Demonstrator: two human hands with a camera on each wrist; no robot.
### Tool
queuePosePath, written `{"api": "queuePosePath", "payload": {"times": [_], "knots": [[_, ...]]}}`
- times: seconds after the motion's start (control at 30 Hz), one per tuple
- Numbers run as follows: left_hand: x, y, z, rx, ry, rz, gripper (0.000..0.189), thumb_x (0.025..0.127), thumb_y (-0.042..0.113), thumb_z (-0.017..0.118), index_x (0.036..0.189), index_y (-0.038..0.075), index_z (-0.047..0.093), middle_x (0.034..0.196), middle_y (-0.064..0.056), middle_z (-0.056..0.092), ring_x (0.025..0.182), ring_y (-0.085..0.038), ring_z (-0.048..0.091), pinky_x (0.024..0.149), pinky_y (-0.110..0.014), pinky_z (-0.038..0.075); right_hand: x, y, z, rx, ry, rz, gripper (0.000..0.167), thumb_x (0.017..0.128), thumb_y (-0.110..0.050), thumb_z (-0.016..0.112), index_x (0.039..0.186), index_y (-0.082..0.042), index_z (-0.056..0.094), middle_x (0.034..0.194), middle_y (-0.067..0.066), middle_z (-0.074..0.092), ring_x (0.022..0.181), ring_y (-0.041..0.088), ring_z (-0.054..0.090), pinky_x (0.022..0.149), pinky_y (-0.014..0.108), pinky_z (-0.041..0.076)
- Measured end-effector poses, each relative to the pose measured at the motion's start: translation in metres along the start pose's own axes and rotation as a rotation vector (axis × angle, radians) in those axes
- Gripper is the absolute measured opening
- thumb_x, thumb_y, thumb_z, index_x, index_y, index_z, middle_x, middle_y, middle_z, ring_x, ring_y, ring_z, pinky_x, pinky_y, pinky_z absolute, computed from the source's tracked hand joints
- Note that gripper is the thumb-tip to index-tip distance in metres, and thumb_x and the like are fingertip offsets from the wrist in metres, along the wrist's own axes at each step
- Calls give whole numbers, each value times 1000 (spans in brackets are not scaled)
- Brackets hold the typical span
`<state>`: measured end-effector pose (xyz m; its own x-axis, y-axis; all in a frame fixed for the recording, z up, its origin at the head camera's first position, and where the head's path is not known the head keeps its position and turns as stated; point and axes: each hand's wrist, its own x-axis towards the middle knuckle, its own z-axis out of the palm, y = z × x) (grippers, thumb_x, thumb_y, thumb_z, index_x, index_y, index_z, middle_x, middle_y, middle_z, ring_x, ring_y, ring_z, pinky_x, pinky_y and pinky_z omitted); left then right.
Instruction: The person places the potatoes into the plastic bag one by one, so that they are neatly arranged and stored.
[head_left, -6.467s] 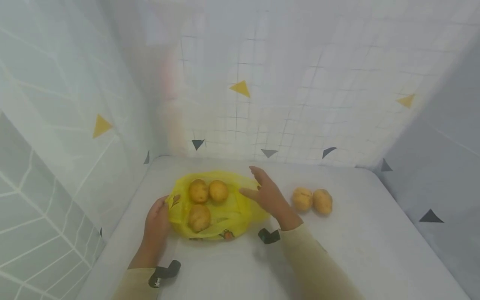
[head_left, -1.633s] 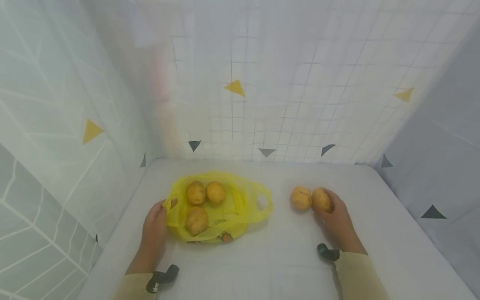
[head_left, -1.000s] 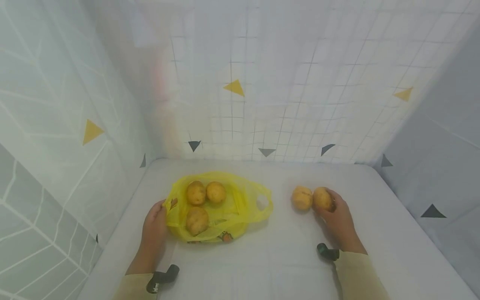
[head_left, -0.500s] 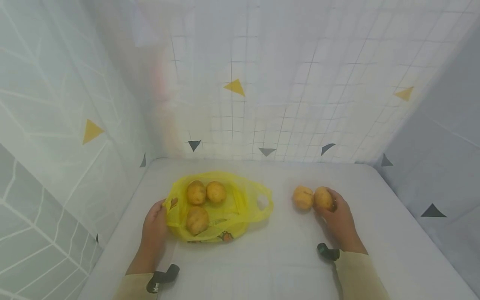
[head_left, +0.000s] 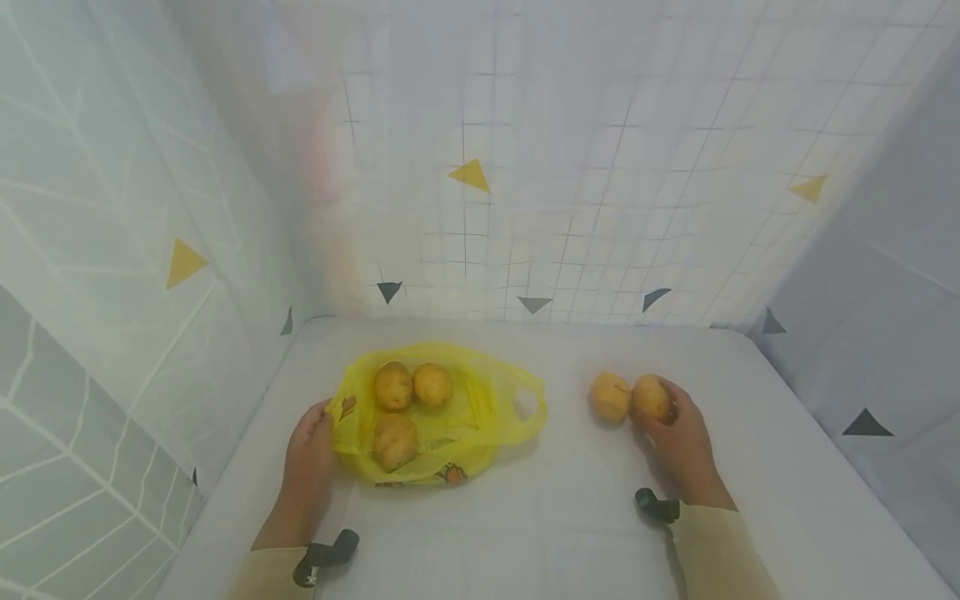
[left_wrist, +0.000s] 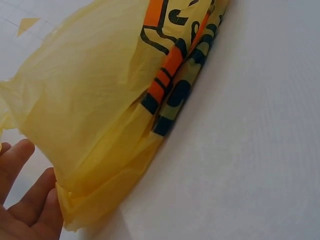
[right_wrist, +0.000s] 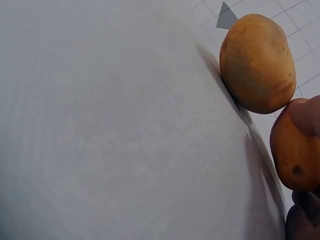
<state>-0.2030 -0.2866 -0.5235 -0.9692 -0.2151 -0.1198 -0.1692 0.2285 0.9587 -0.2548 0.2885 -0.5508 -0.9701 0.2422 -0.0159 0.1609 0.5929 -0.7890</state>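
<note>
My left hand (head_left: 309, 450) holds the left edge of a yellow plastic bag (head_left: 510, 425) that lies with its mouth spread open. Inside are three potatoes: two side by side at the back, one potato (head_left: 395, 442) nearer the front. The left wrist view shows fingers (left_wrist: 36, 197) at the edge of the bag, which has orange and dark green print. To the right, my right hand (head_left: 684, 446) grips a potato (head_left: 649, 395) from its right side, thumb in front. A second loose potato (head_left: 610, 397) sits just left of it, touching it in the right wrist view.
Everything rests on a white-covered table (head_left: 480, 550). A white gridded sheet (head_left: 555, 167) hangs behind it, with patterned sheets at both sides. The bag's looped handle (head_left: 534, 408) points right, toward the loose potatoes.
Earlier my right hand was over the bag; it has since moved right and taken hold of a potato. Over the last second, both loose potatoes have shifted slightly right. The left hand stays put.
</note>
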Motion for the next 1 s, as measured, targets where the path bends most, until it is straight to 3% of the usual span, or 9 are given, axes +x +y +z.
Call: {"api": "queuePosePath", "payload": {"times": [0.3,0.63,1.0], "knots": [[-3,3,1,-4,0,27,50,112,44,27,150,20,50,154,3,50,139,-18,46,120,-47,36,-1,1,-4,18,23,11,97,94,-54,72,169,-23,18,173,16,23,156,47,22,121,71,22],[2,4,0,-16,-2,30,51,112,45,27,150,21,51,153,5,50,138,-16,46,119,-45,36,-2,-10,-9,64,52,52,93,98,-49,69,169,-26,14,175,9,17,159,43,18,120,70,24],[0,0,0,-24,-8,8,50,112,45,29,149,21,51,153,3,50,141,-18,44,123,-49,32,-9,-28,-6,88,86,-7,84,100,-33,69,168,-21,21,173,14,22,155,47,25,121,66,27]]}}
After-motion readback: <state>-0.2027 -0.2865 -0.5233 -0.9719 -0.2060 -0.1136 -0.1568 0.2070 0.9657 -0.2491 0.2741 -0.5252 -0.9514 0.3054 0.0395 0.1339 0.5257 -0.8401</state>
